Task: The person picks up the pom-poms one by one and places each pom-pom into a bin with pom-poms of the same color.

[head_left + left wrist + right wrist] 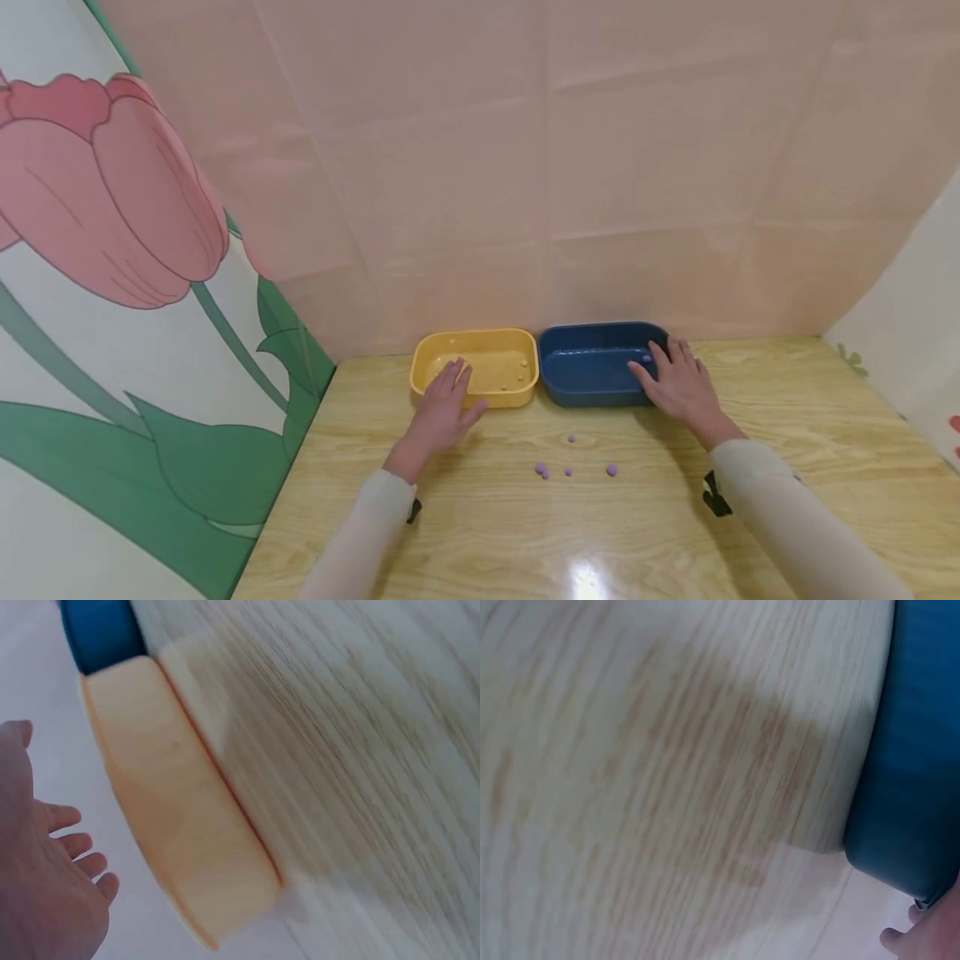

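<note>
My left hand point(441, 417) hovers at the front left of a yellow plastic tray point(427, 346), fingers extended, thumb apart, holding nothing. In the left wrist view its fingers stand spread beside the tray's outer wall point(172, 780). Several small yellow balls point(523, 363) lie inside that tray. At the right end of a blue tray point(585, 398), my right hand point(684, 390) reaches over the rim with fingers spread. A small purple ball point(647, 358) shows between its thumb and fingers, apparently in the blue tray. The right wrist view shows only part of this hand, beside the blue wall point(915, 765).
Several small purple balls, among them one at the right point(612, 470) and one nearer the trays point(572, 438), lie on the wood-grain table point(495, 533). Both trays stand side by side against a pink-covered wall point(465, 183). A tulip-printed panel point(150, 350) borders the left.
</note>
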